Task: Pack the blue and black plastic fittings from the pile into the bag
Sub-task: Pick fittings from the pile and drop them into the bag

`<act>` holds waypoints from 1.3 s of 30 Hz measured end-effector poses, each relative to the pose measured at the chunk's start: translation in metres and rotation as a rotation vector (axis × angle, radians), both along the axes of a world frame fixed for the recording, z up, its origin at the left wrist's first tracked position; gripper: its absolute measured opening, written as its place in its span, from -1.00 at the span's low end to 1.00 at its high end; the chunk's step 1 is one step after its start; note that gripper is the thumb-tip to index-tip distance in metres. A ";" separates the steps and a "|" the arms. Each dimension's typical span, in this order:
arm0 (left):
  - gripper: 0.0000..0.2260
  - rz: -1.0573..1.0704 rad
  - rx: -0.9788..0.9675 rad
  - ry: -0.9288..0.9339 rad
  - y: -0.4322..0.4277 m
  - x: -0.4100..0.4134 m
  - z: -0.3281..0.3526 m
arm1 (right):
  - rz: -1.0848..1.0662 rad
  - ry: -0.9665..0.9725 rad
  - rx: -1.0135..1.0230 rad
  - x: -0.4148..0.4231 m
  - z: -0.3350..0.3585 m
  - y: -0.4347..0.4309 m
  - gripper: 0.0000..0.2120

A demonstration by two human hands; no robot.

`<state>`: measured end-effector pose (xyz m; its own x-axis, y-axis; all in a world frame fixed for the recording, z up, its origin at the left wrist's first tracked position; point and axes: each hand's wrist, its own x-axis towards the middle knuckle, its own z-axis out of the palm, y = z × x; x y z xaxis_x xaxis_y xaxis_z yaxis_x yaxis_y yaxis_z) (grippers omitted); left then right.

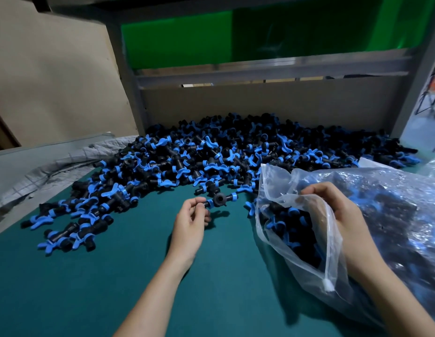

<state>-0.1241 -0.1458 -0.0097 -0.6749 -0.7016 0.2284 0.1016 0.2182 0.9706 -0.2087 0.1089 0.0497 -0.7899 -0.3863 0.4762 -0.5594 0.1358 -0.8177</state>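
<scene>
Our left hand (191,222) pinches one end of a single blue and black fitting (219,199) with the fingertips, held a little over the green table (114,276) at the near edge of the pile (236,152). Our right hand (340,210), to the right, grips the upper rim of the clear zip bag (296,261), whose open mouth faces the fitting and which already has fittings inside. The pile spreads over the far side of the table, with a grey cloth (53,166) at its left.

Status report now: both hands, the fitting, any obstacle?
Left hand pinches one fitting. Right hand holds bag mouth open, part filled. Nothing blocks the bag mouth.
</scene>
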 end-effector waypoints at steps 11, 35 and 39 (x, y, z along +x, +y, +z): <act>-0.86 -0.007 -0.006 -0.015 0.000 0.001 -0.001 | 0.012 0.019 -0.006 0.001 0.000 0.000 -0.80; -0.69 -0.315 1.364 0.501 -0.014 0.017 0.011 | 0.001 0.019 -0.003 0.004 0.001 -0.001 -0.82; -0.70 -0.327 1.322 0.486 -0.015 0.017 0.013 | 0.009 0.029 -0.006 0.006 0.002 -0.001 -0.80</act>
